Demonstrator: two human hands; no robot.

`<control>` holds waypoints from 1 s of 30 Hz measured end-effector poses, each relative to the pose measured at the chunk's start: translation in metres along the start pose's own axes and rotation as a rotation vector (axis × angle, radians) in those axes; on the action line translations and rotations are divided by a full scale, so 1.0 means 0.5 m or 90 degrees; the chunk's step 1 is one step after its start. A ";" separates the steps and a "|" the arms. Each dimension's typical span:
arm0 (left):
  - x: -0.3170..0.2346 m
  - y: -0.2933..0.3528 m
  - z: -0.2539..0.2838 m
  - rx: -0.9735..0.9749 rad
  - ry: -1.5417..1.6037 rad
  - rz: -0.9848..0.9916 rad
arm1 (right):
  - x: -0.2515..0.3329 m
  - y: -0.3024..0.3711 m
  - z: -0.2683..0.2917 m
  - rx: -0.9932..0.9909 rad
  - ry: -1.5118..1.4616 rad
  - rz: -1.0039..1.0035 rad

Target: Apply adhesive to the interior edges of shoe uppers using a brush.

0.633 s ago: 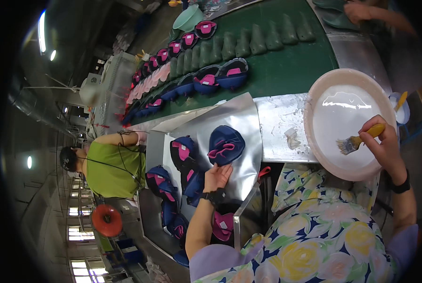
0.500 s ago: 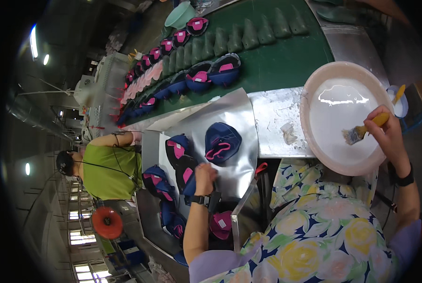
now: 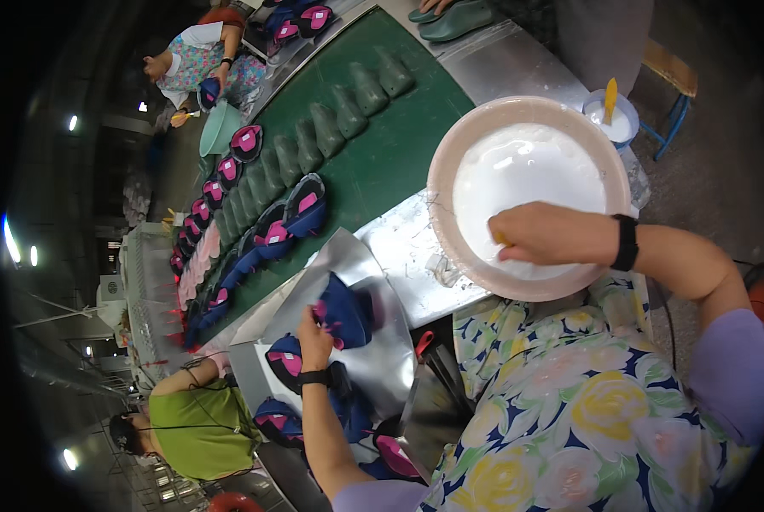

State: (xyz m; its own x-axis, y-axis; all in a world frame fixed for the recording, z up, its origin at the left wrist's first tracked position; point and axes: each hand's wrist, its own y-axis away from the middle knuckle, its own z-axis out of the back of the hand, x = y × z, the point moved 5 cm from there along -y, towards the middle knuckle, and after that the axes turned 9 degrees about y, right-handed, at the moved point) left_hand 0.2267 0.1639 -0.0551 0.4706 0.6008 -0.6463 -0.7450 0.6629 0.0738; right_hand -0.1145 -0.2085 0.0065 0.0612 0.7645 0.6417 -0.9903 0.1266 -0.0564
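My left hand point(image 3: 315, 343) is closed on the edge of a navy shoe upper point(image 3: 348, 309) with pink lining, which is tilted over a shiny metal sheet point(image 3: 390, 331). More navy and pink uppers point(image 3: 285, 362) lie beside and below that hand. My right hand point(image 3: 540, 235) is closed around a yellow-handled brush point(image 3: 499, 239), above a pinkish basin point(image 3: 444, 189) of white liquid point(image 3: 527, 166). The bristles are hidden behind the hand.
A green conveyor belt point(image 3: 390, 141) carries rows of grey-green shoe lasts point(image 3: 325, 121) and uppers. A small tub point(image 3: 627, 126) with another yellow-handled brush stands beyond the basin. One person in green point(image 3: 207, 431) and another in a floral apron point(image 3: 196, 61) work nearby.
The view has swung round. My left hand now has the shoe upper raised and tilted off the metal sheet. My right hand has turned over, bringing the brush low across the basin.
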 end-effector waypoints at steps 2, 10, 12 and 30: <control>-0.023 0.005 0.024 -0.083 0.334 0.048 | -0.025 0.003 0.019 0.048 0.079 -0.025; -0.334 -0.049 -0.063 0.128 0.443 -0.168 | -0.037 0.010 0.197 -0.236 0.000 0.002; -0.409 -0.065 -0.101 0.148 0.394 -0.231 | -0.011 -0.008 0.220 -0.288 -0.051 0.067; -0.464 -0.054 -0.201 -0.132 -0.002 -0.527 | -0.009 0.019 0.182 -0.462 -0.202 -0.168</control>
State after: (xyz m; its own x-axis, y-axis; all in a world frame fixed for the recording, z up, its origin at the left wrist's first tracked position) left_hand 0.0902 -0.0384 0.0162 0.9026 -0.0391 -0.4286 -0.2324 0.7938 -0.5620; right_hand -0.1357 -0.2683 0.0730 0.1352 0.4522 0.8816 -0.6152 0.7358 -0.2831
